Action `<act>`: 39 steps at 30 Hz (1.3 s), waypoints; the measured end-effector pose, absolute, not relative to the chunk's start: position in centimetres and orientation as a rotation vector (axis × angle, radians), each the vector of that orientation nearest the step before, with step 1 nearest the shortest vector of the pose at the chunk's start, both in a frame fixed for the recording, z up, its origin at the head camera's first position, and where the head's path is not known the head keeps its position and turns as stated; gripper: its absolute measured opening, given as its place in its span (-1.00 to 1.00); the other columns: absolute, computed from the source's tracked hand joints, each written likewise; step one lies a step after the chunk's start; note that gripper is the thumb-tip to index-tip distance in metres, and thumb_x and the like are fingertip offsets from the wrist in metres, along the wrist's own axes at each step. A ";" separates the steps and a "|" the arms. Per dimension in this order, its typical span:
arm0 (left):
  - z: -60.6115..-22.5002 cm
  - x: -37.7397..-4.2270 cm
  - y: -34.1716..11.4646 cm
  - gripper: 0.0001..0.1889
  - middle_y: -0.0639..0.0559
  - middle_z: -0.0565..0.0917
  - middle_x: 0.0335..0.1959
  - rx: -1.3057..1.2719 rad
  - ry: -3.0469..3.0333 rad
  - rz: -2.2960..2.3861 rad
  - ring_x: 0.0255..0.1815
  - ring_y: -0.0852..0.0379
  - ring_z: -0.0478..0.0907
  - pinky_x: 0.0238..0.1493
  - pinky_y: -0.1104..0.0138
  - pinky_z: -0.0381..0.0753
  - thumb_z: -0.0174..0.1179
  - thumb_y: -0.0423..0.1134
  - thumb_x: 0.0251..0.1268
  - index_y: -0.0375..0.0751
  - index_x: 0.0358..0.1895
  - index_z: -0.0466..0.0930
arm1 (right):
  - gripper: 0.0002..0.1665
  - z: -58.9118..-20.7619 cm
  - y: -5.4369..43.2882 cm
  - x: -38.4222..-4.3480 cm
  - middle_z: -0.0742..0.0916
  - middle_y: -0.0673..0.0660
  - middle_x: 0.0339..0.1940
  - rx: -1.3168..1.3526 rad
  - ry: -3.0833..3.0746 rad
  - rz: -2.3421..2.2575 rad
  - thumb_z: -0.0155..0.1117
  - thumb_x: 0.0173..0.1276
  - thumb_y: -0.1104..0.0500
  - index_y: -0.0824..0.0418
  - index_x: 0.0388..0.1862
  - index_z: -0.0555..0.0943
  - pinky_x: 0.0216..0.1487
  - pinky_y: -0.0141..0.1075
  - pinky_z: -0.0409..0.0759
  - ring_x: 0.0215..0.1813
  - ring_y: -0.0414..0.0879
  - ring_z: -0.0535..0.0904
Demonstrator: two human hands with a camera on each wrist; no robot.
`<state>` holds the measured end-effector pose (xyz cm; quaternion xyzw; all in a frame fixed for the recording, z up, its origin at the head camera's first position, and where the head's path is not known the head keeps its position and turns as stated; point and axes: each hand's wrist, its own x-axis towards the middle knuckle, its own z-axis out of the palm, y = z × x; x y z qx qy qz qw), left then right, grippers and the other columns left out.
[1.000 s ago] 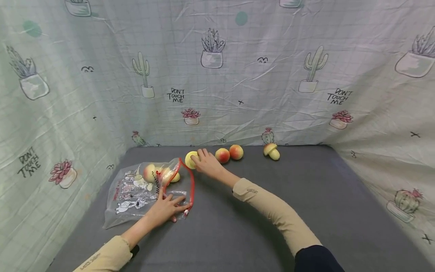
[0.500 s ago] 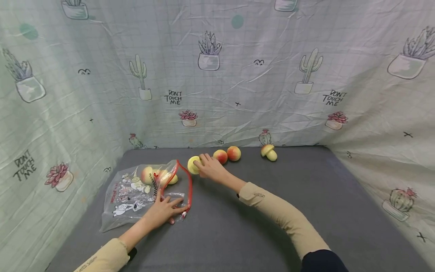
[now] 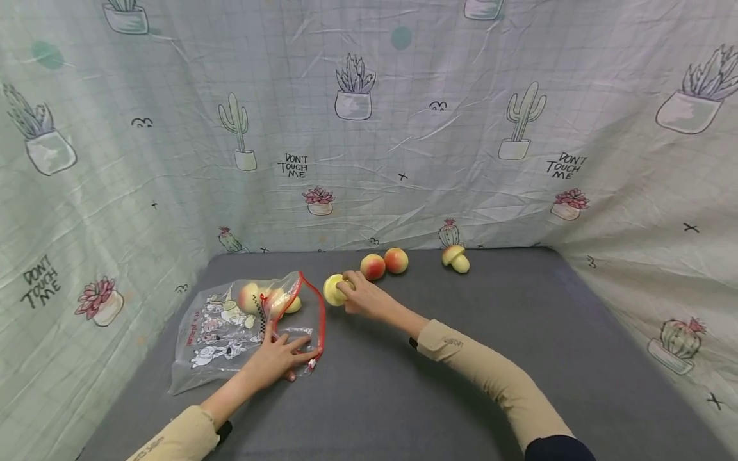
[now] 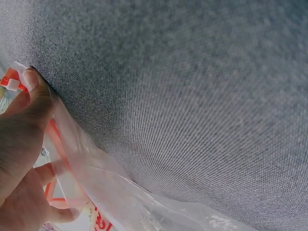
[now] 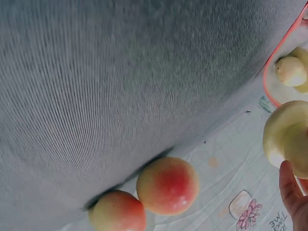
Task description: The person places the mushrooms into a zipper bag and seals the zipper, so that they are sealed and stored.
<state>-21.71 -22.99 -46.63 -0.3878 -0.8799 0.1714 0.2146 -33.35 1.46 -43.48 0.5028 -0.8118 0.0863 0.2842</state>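
My right hand [image 3: 366,298] holds a mushroom [image 3: 332,291] by its stem, the pale yellow underside of its cap turned toward the bag. The same mushroom [image 5: 278,139] fills the right edge of the right wrist view, fingertips at its stem. Just left of it lies a clear plastic bag [image 3: 193,368] with a red-edged mouth that gapes toward the right. My left hand [image 3: 275,360] grips the near corner of that mouth; in the left wrist view the thumb [image 4: 32,81] presses the plastic beside the zip slider [image 4: 13,84]. Inside the bag are mushrooms [image 3: 249,298], partly seen through printed cartoon figures.
Two red-and-yellow peaches [image 3: 373,267] [image 3: 396,260] sit side by side behind my right hand. Another mushroom [image 3: 456,258] lies farther right near the back edge. A grey cloth [image 3: 438,397] covers the table, and a printed curtain [image 3: 403,211] hangs behind and at both sides.
My right hand has drawn the mushroom a little nearer and to the right, away from the back edge. The left hand keeps its place on the bag.
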 end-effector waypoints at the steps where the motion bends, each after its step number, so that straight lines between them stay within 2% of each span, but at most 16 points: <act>1: -46.6 -21.6 -23.0 -0.38 0.16 0.56 0.00 -1.072 -2.437 0.485 -0.30 0.11 0.45 0.03 -0.30 0.19 -0.01 0.22 -0.27 0.35 0.09 0.45 | -0.68 -43.6 1.4 -33.3 0.47 0.13 -0.18 1.343 -2.149 0.224 0.19 0.00 0.22 0.18 -0.22 0.39 -0.15 -0.35 0.42 -0.21 -0.07 0.37; 8: -46.5 -21.5 -22.9 -0.36 0.17 0.57 0.01 -1.058 -2.442 0.500 -0.33 0.12 0.44 0.05 -0.30 0.18 0.00 0.19 -0.31 0.36 0.09 0.45 | -0.70 -44.3 0.9 -32.6 0.48 0.12 -0.22 1.237 -2.172 0.283 0.22 -0.07 0.21 0.19 -0.32 0.37 -0.28 -0.38 0.41 -0.29 -0.08 0.41; 16: -46.5 -21.7 -23.0 -0.35 0.17 0.56 0.01 -1.062 -2.446 0.527 -0.39 0.13 0.39 0.05 -0.30 0.17 -0.03 0.20 -0.31 0.39 0.10 0.42 | -0.65 -44.8 0.0 -31.3 0.50 0.05 -0.23 1.130 -2.279 0.400 0.25 -0.03 0.14 0.17 -0.26 0.38 -0.41 -0.42 0.40 -0.32 -0.14 0.39; 22: -46.3 -21.7 -22.9 -0.36 0.17 0.56 0.01 -1.057 -2.454 0.544 -0.40 0.13 0.38 0.07 -0.32 0.12 -0.05 0.20 -0.26 0.40 0.12 0.39 | -0.65 -44.9 -1.1 -30.4 0.53 0.03 -0.26 1.060 -2.314 0.455 0.23 0.02 0.09 0.16 -0.24 0.38 -0.40 -0.45 0.35 -0.32 -0.15 0.36; 29: -46.2 -21.6 -22.7 -0.33 0.18 0.55 0.06 -1.046 -2.501 0.561 -0.30 0.12 0.45 0.09 -0.33 0.09 -0.04 0.19 -0.27 0.39 0.16 0.36 | -0.65 -44.8 -2.4 -29.6 0.48 0.02 -0.37 0.944 -2.415 0.620 0.26 -0.02 0.09 0.17 -0.31 0.35 -0.49 -0.48 0.20 -0.39 -0.15 0.27; 35: -46.2 -21.6 -22.8 -0.35 0.18 0.55 0.04 -1.043 -2.490 0.592 -0.40 0.12 0.38 0.07 -0.32 0.13 -0.07 0.21 -0.26 0.41 0.14 0.37 | -0.64 -44.9 -3.4 -29.3 0.48 0.02 -0.45 0.899 -2.463 0.796 0.30 -0.02 0.10 0.20 -0.33 0.36 -0.47 -0.50 0.17 -0.44 -0.18 0.26; 39: -46.1 -21.5 -22.8 -0.37 0.18 0.54 0.02 -1.041 -2.475 0.609 -0.44 0.13 0.34 0.05 -0.31 0.17 -0.08 0.21 -0.23 0.41 0.12 0.39 | -0.65 -45.1 -4.0 -29.2 0.55 0.07 -0.42 0.878 -2.502 0.943 0.30 -0.01 0.12 0.22 -0.32 0.38 -0.45 -0.50 0.22 -0.44 -0.18 0.31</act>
